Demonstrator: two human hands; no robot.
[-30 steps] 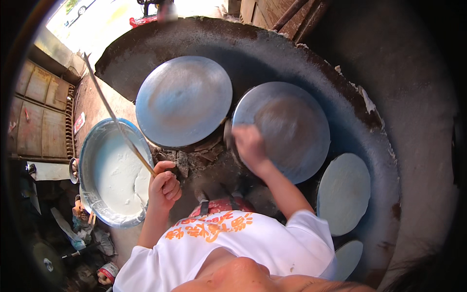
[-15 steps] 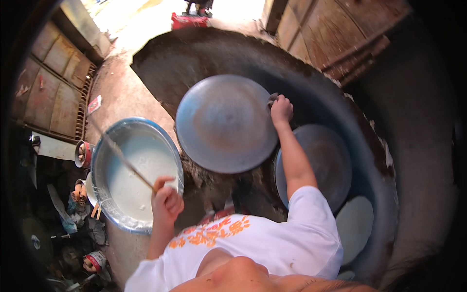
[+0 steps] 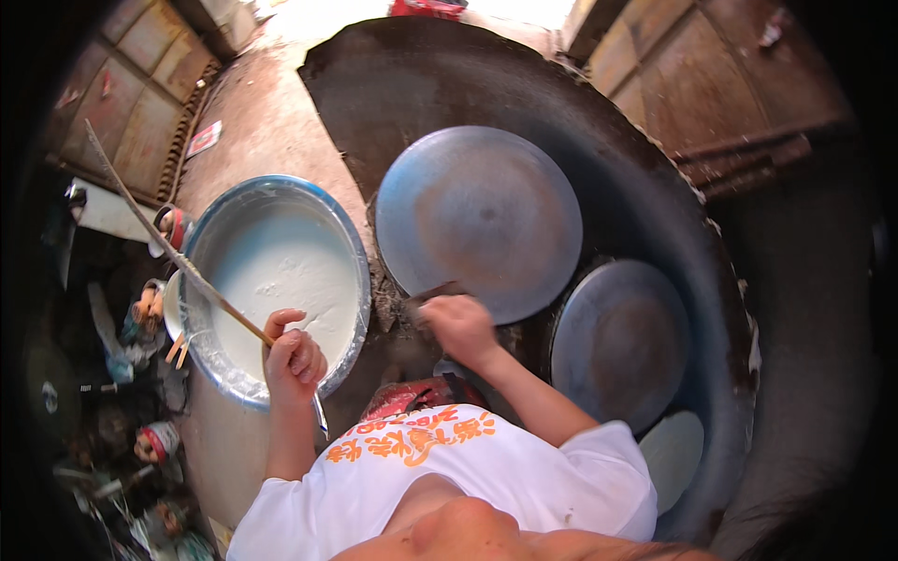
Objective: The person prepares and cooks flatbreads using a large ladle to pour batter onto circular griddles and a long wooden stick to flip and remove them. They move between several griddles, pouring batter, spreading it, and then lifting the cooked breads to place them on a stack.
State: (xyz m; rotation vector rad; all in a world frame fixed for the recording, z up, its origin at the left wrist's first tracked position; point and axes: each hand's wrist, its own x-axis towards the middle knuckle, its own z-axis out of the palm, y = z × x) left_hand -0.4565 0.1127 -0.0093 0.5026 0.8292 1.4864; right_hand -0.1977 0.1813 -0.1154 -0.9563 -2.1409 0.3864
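Observation:
My left hand (image 3: pixel 296 363) is closed around a long thin stick (image 3: pixel 187 268), which slants up and left across a blue-rimmed basin (image 3: pixel 360 245) of white batter (image 3: pixel 304 262). A slim, pale pointed end (image 3: pixel 321 418) shows below that hand; I cannot tell whether it belongs to the stick. My right hand (image 3: pixel 460 327) grips a small dark rag-like piece (image 3: pixel 438 293) at the near left edge of a large round griddle (image 3: pixel 486 215). The fingers partly cover this piece. The griddle's top is bare, grey-blue with a brownish ring.
A second round griddle (image 3: pixel 619 341) sits to the right, with a pale round sheet (image 3: pixel 673 458) nearer me. Both griddles are set in a dark curved counter (image 3: pixel 374 84). Cluttered cups and tools (image 3: pixel 154 439) stand at the left. A red object (image 3: pixel 398 397) is close to my body.
My right hand has swept from the griddle's right edge to its near left edge with the dark piece. My left hand still holds the stick. The whole view has shifted slightly.

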